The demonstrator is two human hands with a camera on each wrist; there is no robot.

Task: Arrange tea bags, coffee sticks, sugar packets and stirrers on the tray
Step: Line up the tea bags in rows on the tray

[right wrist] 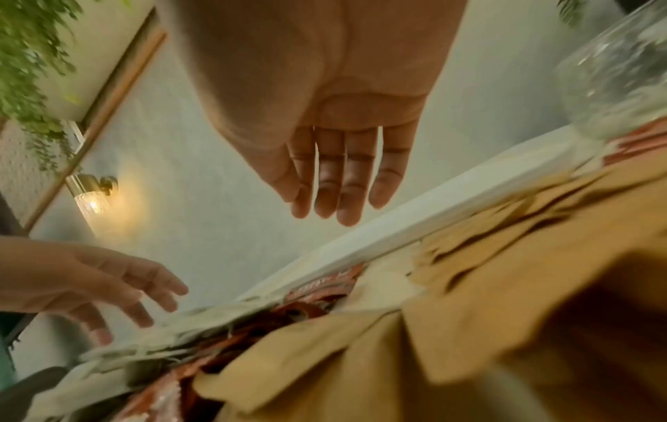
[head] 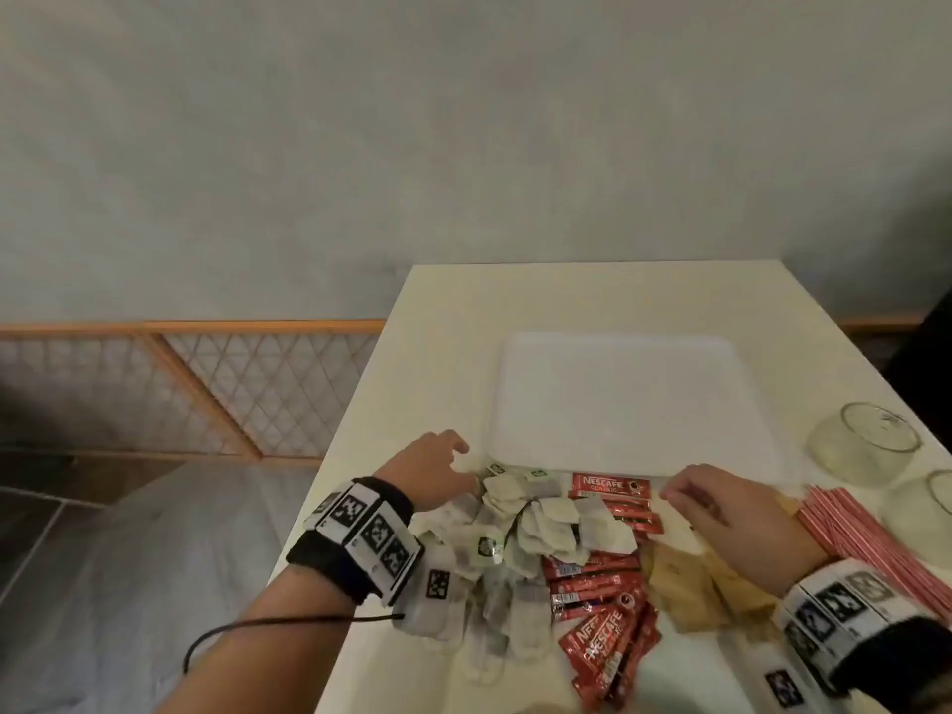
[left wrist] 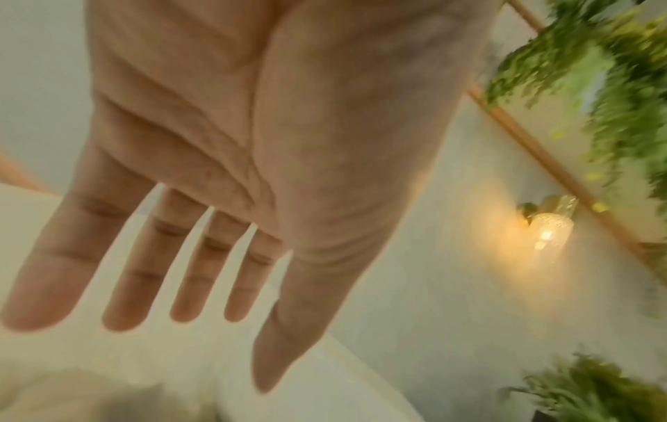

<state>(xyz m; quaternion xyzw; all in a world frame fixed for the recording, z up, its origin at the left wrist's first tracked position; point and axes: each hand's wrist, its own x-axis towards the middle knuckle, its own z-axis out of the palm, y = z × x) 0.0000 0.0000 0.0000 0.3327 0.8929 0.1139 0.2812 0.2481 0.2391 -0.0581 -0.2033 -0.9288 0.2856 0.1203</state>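
A white tray (head: pixel 618 399) lies empty in the middle of the cream table (head: pixel 448 311). In front of it sit a heap of pale tea bags (head: pixel 536 528), red coffee sticks (head: pixel 602 590), brown sugar packets (head: pixel 690 584) and red-and-white striped stirrers (head: pixel 845 538). My left hand (head: pixel 438 471) hovers at the far left edge of the tea bags, fingers spread and straight (left wrist: pixel 202 271), holding nothing. My right hand (head: pixel 721 502) hangs over the sugar packets (right wrist: pixel 505 285) near the tray's front rim (right wrist: pixel 379 237), fingers straight and empty (right wrist: pixel 346 182).
Two clear glass jars (head: pixel 865 445) lie at the table's right edge, beside the stirrers. A wooden lattice rail (head: pixel 232 383) runs along the left below a plain wall. The table's left edge drops off close to my left wrist.
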